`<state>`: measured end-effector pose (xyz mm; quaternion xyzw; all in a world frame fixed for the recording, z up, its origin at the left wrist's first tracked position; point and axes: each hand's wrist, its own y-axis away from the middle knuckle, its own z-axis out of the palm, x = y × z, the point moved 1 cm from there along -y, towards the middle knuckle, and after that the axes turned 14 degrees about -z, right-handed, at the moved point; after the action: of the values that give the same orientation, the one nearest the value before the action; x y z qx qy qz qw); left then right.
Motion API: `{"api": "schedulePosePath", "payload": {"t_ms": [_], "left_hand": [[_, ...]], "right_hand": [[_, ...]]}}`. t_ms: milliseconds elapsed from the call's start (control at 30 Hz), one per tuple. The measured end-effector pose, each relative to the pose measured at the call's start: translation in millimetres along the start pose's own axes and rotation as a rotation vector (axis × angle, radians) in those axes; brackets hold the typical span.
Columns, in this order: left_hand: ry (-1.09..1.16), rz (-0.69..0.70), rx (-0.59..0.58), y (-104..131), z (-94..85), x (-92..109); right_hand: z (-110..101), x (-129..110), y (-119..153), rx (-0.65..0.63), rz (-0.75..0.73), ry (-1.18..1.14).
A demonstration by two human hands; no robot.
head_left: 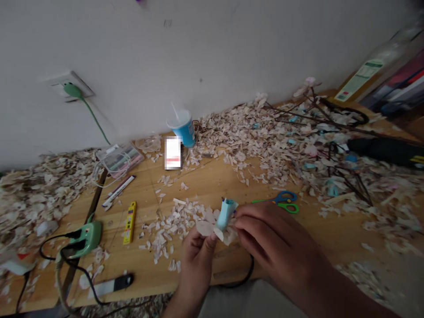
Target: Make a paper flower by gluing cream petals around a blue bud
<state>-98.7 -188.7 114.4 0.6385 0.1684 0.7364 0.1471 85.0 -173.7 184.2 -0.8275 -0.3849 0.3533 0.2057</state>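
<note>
From my seat I count two hands point(198, 263), one held flower point(223, 216), one cup point(186, 131), one bottle point(363, 78), one marker point(118, 191), one yellow packet point(130, 224), one pair of scissors point(279, 199) and one wall outlet point(82, 84).

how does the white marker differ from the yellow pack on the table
The marker is slim and white with dark ends; the pack is wider and yellow with dark print. The marker lies at a clear slant, while the pack points nearly straight toward the wall. Both lie on the wooden table.
</note>
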Motion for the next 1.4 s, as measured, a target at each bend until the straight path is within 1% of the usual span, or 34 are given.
{"api": "schedulePosePath", "payload": {"t_ms": [133,367,500,667,733,833,1033,1400], "left_hand": [[-0.017,0.01,-0.004,-0.1,0.9,1.2],[0.0,-0.004,-0.012,-0.8,-0.4,-3.3],[-0.005,-0.007,-0.012,-0.5,-0.4,-2.7],[-0.052,-0.007,0.037,1.3,-0.5,1.8],[-0.047,-0.014,0.037,1.1,-0.3,2.5],[-0.038,-0.012,0.04,0.1,-0.6,2.2],[-0.075,0.01,0.09,-0.1,-2.7,3.3],[-0.011,-0.014,0.042,0.2,0.5,4.6]], "right_hand": [[-0.2,0.8,-0.2,0.026,-0.031,0.029],[2.3,-0.2,2.2,0.044,-0.029,0.07],[4.5,0.3,3.3,0.03,-0.05,0.087],[2.0,-0.5,1.6,-0.002,-0.047,0.098],[1.3,-1.1,1.2,-0.01,-0.055,0.107],[1.1,-1.3,1.2,-0.022,-0.041,0.107],[-0.3,-0.2,0.2,-0.053,-0.009,0.067],[0.2,-2.1,-0.2,-0.052,-0.045,0.093]]}}
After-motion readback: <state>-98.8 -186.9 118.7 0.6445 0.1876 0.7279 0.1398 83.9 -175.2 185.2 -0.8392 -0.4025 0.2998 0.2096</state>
